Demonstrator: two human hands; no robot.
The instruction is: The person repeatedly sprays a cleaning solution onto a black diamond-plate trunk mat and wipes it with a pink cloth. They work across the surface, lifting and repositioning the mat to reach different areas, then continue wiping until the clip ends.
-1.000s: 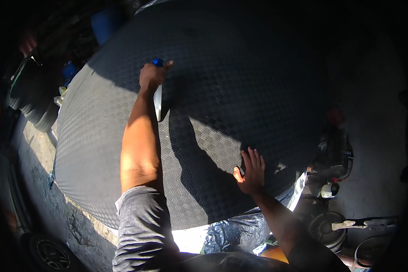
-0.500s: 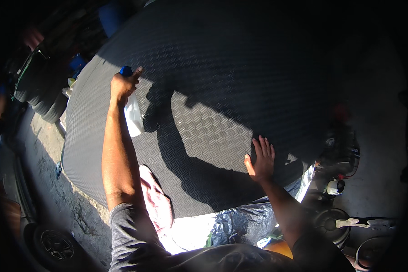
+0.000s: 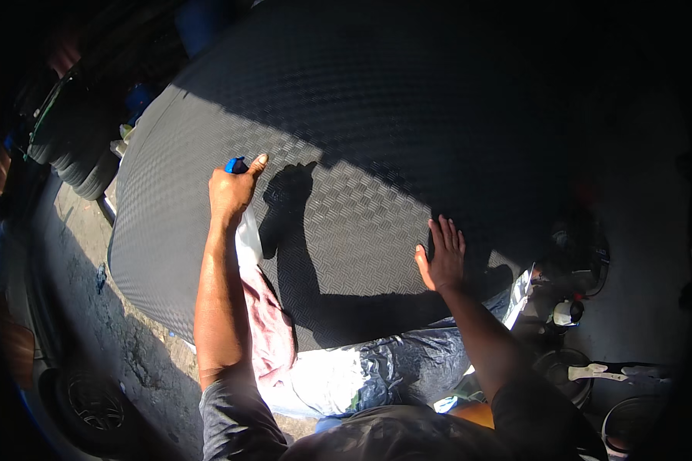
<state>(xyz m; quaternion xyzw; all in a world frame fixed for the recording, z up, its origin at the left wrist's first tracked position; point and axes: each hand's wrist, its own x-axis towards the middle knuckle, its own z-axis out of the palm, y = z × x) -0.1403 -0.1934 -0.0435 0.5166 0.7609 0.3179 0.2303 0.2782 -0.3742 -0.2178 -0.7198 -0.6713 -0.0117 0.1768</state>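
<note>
My left hand (image 3: 234, 190) grips the neck of a spray bottle (image 3: 249, 240) with a white body and a blue head; its thumb points up and away. The hand hides most of the trigger. Below them stretches a large black textured mat (image 3: 361, 230), partly sunlit and partly in shade. My right hand (image 3: 441, 257) lies on the mat with fingers spread and holds nothing. A pink cloth (image 3: 269, 330) is draped over the mat's near edge beside my left forearm. The shadow of my left arm falls across the mat.
Crumpled plastic sheeting (image 3: 407, 365) lies along the mat's near edge. Stacked tyres (image 3: 84, 169) stand at the far left, and a wheel (image 3: 96, 403) at the lower left. On the right are a small white container (image 3: 567, 313) and a brush-like tool with a pale handle (image 3: 596, 372).
My left hand has moved nearer and to the right with the spray bottle. My right hand has stayed nearly in place on the mat.
</note>
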